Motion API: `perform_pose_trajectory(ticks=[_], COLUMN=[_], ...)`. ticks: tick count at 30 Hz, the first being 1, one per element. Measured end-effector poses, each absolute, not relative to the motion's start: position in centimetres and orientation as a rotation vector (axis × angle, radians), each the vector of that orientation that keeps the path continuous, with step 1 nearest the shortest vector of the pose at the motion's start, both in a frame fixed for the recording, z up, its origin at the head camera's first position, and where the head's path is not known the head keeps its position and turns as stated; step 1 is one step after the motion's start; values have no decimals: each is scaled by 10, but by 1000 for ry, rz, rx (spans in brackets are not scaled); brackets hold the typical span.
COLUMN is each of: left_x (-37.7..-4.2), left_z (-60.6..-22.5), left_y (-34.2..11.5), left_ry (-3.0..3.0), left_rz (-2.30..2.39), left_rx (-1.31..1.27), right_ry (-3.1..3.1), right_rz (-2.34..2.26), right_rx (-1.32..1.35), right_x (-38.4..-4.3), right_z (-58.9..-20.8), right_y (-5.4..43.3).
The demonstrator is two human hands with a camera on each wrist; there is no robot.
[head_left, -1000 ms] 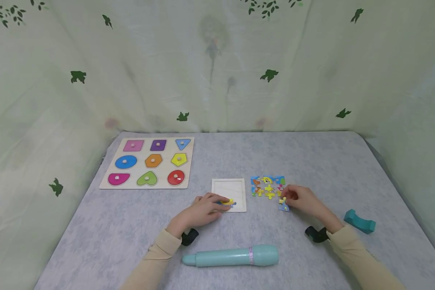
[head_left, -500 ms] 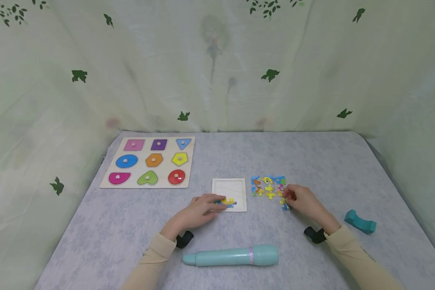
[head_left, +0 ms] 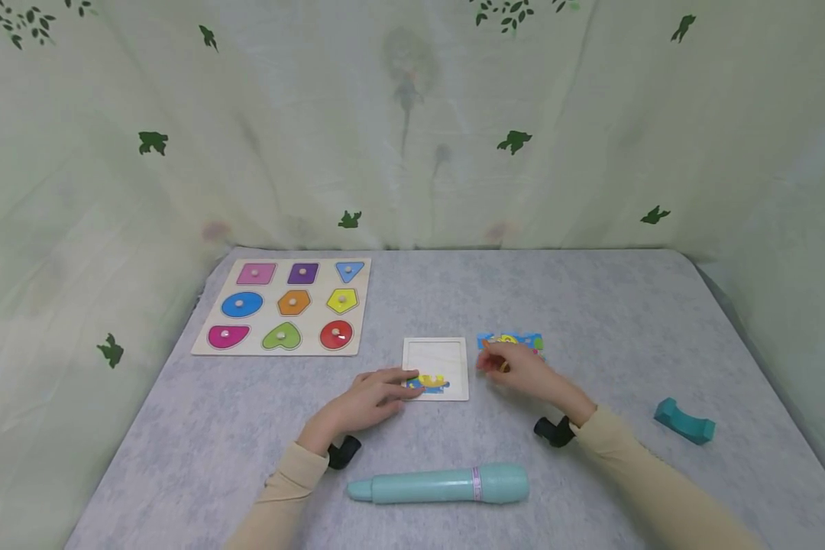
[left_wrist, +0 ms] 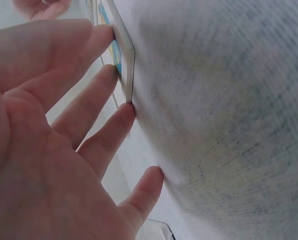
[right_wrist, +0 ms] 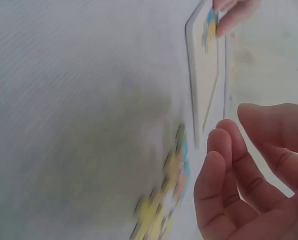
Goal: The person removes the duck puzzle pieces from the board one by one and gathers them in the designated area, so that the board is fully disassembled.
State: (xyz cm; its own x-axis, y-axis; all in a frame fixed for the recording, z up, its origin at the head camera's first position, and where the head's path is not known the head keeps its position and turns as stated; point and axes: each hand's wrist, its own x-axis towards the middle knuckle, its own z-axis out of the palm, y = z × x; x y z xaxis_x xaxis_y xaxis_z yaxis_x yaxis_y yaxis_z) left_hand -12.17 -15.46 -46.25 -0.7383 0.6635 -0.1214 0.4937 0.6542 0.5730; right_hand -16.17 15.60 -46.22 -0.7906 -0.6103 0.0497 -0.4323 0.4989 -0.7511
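Observation:
My left hand lies at the left edge of a small white puzzle frame, its fingers extended. In the left wrist view, fingertips touch the frame's rim and the joined blue-and-yellow puzzle pieces along its near side. Those joined pieces fill only the lower left in the head view. My right hand is over a cluster of colourful puzzle pieces, hiding most of it from above. In the right wrist view, its fingers are loosely bent, nothing showing between thumb and fingertips, beside the yellow-and-blue pieces.
A wooden shape board with knobbed coloured shapes lies at the far left. Nearer the front is a pale teal baton-shaped object. A curved teal block sits to the right. A printed curtain stands behind the table.
My right hand has moved left from the puzzle piece at the cluster's near right corner to over the cluster. My left hand has slid slightly left, uncovering more of the joined pieces.

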Motion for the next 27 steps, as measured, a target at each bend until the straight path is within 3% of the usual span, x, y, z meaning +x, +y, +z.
perform_pose_trajectory(ticks=[12,27], left_x=[-122,-121], left_z=[-466,-464], left_y=[-155,-152], left_ry=[2536,2551], left_rz=[784,815], left_rx=[915,893], right_ry=[2384,2293], right_rz=[-1095,-1174], right_rx=[-943,-872], right_x=[-172,-175], right_z=[-466,-472], right_y=[102,95])
